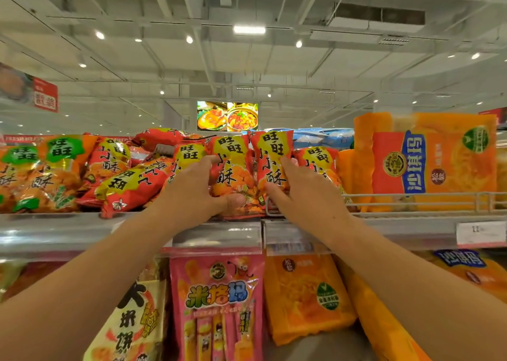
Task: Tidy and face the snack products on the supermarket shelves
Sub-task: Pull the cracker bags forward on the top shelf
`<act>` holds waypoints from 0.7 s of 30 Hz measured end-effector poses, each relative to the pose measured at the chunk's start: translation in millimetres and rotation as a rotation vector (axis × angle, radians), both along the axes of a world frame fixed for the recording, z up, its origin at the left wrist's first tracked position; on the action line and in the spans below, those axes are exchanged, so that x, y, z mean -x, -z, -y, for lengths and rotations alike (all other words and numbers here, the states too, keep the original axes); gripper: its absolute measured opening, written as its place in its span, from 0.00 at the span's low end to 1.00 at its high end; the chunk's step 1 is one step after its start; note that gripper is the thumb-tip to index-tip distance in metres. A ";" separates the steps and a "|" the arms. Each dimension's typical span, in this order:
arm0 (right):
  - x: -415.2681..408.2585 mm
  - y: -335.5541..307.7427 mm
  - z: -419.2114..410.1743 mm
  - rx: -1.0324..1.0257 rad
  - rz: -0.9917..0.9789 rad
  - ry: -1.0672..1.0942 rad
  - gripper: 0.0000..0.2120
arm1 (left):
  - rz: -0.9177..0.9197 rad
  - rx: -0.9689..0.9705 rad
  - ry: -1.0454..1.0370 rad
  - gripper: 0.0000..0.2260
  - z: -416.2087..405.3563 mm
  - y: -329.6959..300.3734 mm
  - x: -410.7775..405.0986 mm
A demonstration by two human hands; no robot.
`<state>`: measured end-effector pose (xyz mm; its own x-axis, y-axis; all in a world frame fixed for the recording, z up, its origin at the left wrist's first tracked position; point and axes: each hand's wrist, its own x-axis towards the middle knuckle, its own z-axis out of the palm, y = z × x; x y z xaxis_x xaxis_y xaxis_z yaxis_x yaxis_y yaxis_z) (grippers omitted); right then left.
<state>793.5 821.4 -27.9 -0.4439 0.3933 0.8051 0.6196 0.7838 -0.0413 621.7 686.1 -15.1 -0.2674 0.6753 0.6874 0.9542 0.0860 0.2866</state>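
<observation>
Two red-and-yellow snack bags stand upright side by side at the front of the top shelf [82,231]. My left hand [197,193] grips the left bag [229,165], thumb across its lower front, fingers round its left edge. My right hand [304,193] grips the right bag [270,157], thumb on its lower front, fingers along its right side. More red bags [129,185] of the same kind lie tumbled to the left, and another [319,158] stands behind my right hand.
Orange-and-green bags [41,174] fill the shelf's far left. Large orange packs [436,163] stand at the right behind a wire rail [417,196]. Below hang a pink snack pack [216,303], an orange pack [304,297] and a yellow pack [134,325]. A price label [480,233] sits on the shelf edge.
</observation>
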 end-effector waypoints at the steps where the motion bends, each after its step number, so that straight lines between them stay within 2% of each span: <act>1: 0.7 1.2 2.2 0.018 -0.035 -0.021 0.31 | -0.033 -0.049 -0.016 0.50 6.9 2.6 1.4; 3: 5.3 7.4 15.6 -0.031 -0.106 -0.108 0.29 | -0.114 -0.119 -0.071 0.44 26.8 10.6 10.5; 5: 19.3 15.8 39.1 -0.148 -0.104 -0.243 0.25 | -0.215 -0.113 -0.160 0.34 53.4 20.8 25.7; 7: 44.7 22.0 68.4 -0.144 -0.077 -0.406 0.25 | -0.275 -0.081 -0.258 0.26 86.5 30.9 44.8; 9: 77.9 25.3 101.0 -0.077 -0.036 -0.539 0.26 | -0.276 -0.042 -0.347 0.25 126.6 40.3 64.2; 13: 151.6 29.0 168.8 -0.076 0.019 -0.738 0.26 | -0.257 0.014 -0.509 0.23 218.9 57.0 103.7; 16: 209.8 30.4 224.5 -0.101 0.054 -0.834 0.25 | -0.240 0.069 -0.627 0.18 290.3 67.3 132.7; 21: 313.0 31.7 317.5 -0.110 0.208 -0.900 0.24 | -0.241 0.079 -0.749 0.20 413.4 85.2 183.2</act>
<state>480.5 503.9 -59.6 -0.6843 -0.2430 0.6875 -0.2374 0.9657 0.1051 438.5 272.7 -100.3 -0.5202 0.4236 0.7416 0.6691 0.7418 0.0457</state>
